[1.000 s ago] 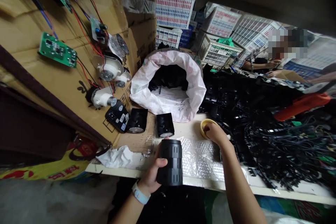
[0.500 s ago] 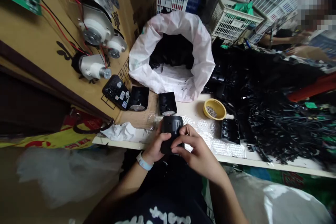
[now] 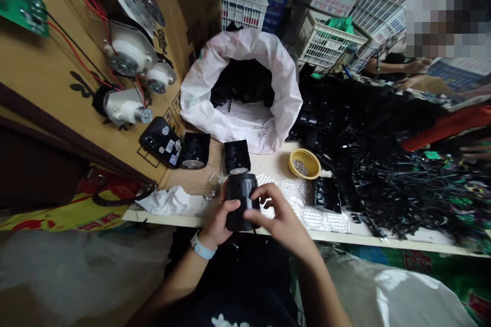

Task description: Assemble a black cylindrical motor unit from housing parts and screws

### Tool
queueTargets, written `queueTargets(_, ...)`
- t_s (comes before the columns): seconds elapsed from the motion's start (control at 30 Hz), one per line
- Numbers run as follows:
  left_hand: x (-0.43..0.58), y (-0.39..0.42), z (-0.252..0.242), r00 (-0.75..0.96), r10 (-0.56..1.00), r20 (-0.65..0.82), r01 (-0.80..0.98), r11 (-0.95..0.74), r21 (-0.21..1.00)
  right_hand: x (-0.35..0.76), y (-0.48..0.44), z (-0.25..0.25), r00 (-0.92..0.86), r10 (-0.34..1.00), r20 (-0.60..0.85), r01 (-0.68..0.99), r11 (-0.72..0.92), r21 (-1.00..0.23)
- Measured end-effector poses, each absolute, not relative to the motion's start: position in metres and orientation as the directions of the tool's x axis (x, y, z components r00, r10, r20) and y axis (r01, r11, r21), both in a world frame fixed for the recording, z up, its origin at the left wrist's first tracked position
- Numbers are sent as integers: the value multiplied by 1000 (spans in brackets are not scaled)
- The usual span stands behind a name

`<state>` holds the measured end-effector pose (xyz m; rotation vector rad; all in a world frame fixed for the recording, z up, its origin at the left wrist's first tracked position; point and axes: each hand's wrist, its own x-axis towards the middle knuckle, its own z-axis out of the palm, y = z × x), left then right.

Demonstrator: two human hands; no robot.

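Note:
A black cylindrical housing (image 3: 242, 199) stands upright over the table's front edge. My left hand (image 3: 220, 219) is wrapped round its left side, thumb across the front. My right hand (image 3: 274, 212) touches its right side with curved fingers, the thumb on the lower front and the index finger higher up. Whether the right fingers hold a small part cannot be seen. Just behind the housing sits a black square piece with a round metal part (image 3: 237, 157), and a similar black piece (image 3: 195, 150) lies to its left, beside a phone (image 3: 161, 142).
A white sack (image 3: 284, 92) stands behind. To the right are a yellow bowl of screws (image 3: 305, 163), a black shell (image 3: 327, 194) and a heap of black cables (image 3: 387, 179). Motors (image 3: 128, 53) hang at the left. Another person's arms (image 3: 410, 69) show at the far right.
The view has shifted, so most things sit slightly further left and lower. My right fingers have spread and moved from a pinch near the housing's lower front to its right side.

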<state>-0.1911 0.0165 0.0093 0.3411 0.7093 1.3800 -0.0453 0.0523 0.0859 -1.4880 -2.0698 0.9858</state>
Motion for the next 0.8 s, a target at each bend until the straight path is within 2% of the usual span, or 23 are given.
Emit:
queueTargets(0.1, -194, 17, 11, 94, 960, -264, -800, 231, 554, -13, 104, 85, -114, 989, -91, 856, 51, -515)
queueTargets(0.2, -195, 18, 13, 151, 955, -257, -824, 265, 501, 19, 155, 80, 96, 984, -148, 954, -133, -267)
queueTargets(0.3, -196, 19, 14, 197, 949, -248, -837, 294, 462, 32, 186, 71, 130, 958, -256, 982, -160, -100)
queueTargets(0.4, -197, 17, 13, 208, 949, -238, -845, 297, 446, 29, 196, 64, 138, 946, -293, 989, -149, -15)
queueTargets(0.5, -197, 16, 12, 211, 949, -236, -846, 298, 442, 24, 194, 62, 137, 950, -280, 990, -143, 1)
queueTargets(0.6, -197, 16, 11, 204, 952, -229, -852, 288, 437, 24, 189, 64, 141, 961, -239, 986, -157, -49)
queueTargets(0.7, -197, 16, 12, 185, 959, -215, -866, 262, 425, 29, 182, 68, 168, 973, -160, 967, -194, -164)
queueTargets(0.8, -196, 16, 14, 196, 958, -211, -871, 269, 411, 34, 176, 73, 198, 978, -63, 915, -207, -346)
